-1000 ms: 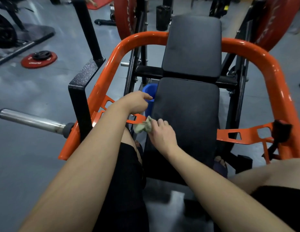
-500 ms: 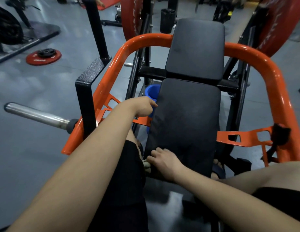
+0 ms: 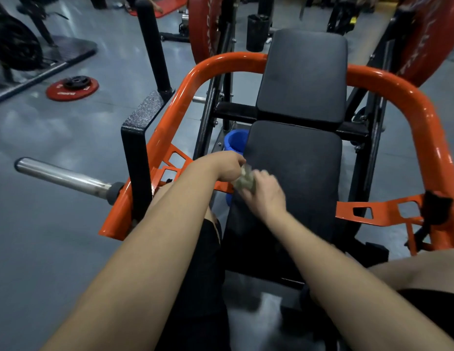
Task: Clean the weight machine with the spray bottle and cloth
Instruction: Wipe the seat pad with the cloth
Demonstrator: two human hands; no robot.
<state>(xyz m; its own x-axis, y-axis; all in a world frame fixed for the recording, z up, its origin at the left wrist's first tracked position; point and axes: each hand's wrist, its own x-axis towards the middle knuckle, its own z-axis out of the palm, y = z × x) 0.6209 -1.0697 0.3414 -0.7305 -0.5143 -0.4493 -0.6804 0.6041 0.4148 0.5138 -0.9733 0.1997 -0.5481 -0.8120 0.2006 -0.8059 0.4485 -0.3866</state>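
Note:
The weight machine has an orange tube frame [image 3: 411, 97] and two black pads; the lower pad [image 3: 297, 173] lies right in front of me. My left hand [image 3: 221, 165] is curled round a blue spray bottle [image 3: 234, 141] at the pad's left edge; only the bottle's top and bottom show. My right hand [image 3: 265, 196] grips a crumpled pale green cloth [image 3: 243, 179] and presses it on the pad's left edge, just beside my left hand. The cloth and right hand are blurred.
A steel plate-loading bar [image 3: 61, 176] sticks out to the left from a black upright [image 3: 134, 158]. Red weight plates [image 3: 203, 29] hang behind the machine. A small red plate [image 3: 71, 91] lies on the grey floor. My knees flank the pad.
My right hand slid the cloth down the pad's left edge, then back up to beside my left hand. The left hand stayed on the blue bottle.

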